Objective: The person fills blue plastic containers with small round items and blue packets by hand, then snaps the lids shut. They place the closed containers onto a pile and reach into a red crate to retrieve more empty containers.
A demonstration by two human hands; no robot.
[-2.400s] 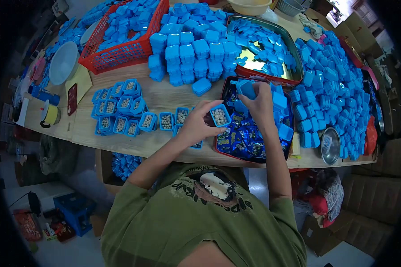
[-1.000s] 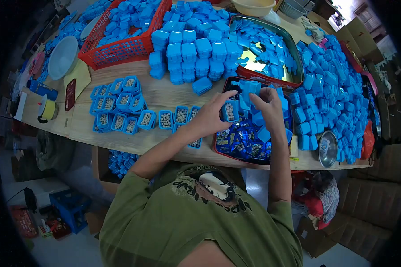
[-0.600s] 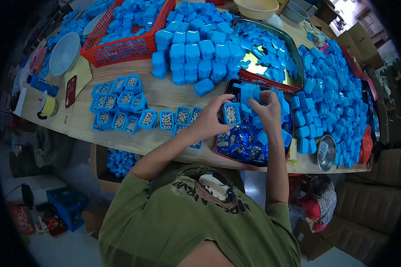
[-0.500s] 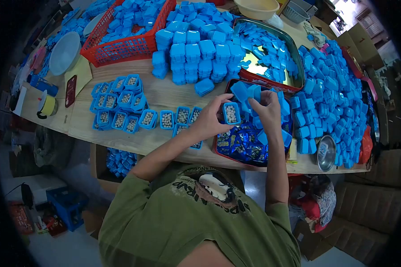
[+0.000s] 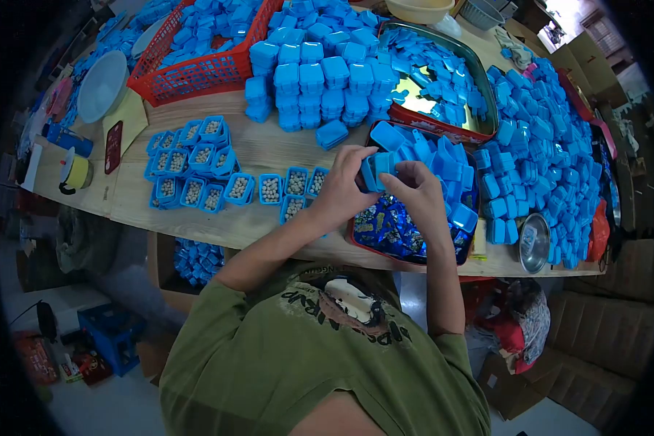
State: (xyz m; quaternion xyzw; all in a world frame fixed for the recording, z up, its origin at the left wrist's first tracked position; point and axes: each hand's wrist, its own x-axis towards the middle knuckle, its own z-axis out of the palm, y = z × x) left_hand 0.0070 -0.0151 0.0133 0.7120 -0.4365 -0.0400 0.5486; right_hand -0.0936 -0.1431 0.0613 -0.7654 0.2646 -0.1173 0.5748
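Note:
My left hand [image 5: 343, 187] is closed round a small blue box [image 5: 369, 174], which is tilted so its contents do not show. My right hand [image 5: 418, 190] pinches a blue piece [image 5: 385, 164] against that box, with thumb and fingers together. Both hands are over the near left part of a tray [image 5: 397, 260] holding shiny blue packets [image 5: 392, 227] and loose blue plastic pieces [image 5: 450, 163]. To the left of my left hand, open blue boxes of pale beads [image 5: 271, 190] stand on the wooden table, some of them stacked.
Closed blue boxes [image 5: 312, 76] are stacked behind my hands. A red basket [image 5: 189, 81] stands at the back left, a metal-bottomed tray [image 5: 487, 123] at the back right. More boxes [image 5: 538, 174] and a steel bowl [image 5: 534, 243] lie at the right.
My left hand has tilted the bead box, hiding its beads. My right hand has moved left and down, bringing a blue piece against the box.

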